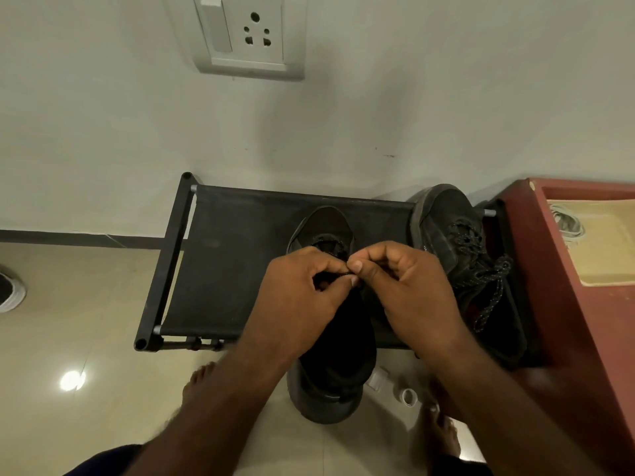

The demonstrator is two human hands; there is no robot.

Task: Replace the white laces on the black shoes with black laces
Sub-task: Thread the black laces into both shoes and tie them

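1. Sneaker [9, 290], white-soled, lies on the floor far left of the rack [220, 269], cut by the frame edge; bare tiles lie between them.
2. Socket plate [249, 36] sits on the wall above the rack's left half.
3. Left hand [299, 300], over the rack's middle: its grip pinches the black lace [331, 273] above the near shoe [338, 355], whose heel overhangs the rack's front edge.
4. Right hand [415, 297]: its grip pinches the same lace, fingertips meeting the left's.
5. Second shoe [450, 235], black-laced, lies at the rack's right end, toe towards the wall.
6. Red cabinet [549, 304] stands just right of the rack; the white laces [567, 223] lie on top of it.
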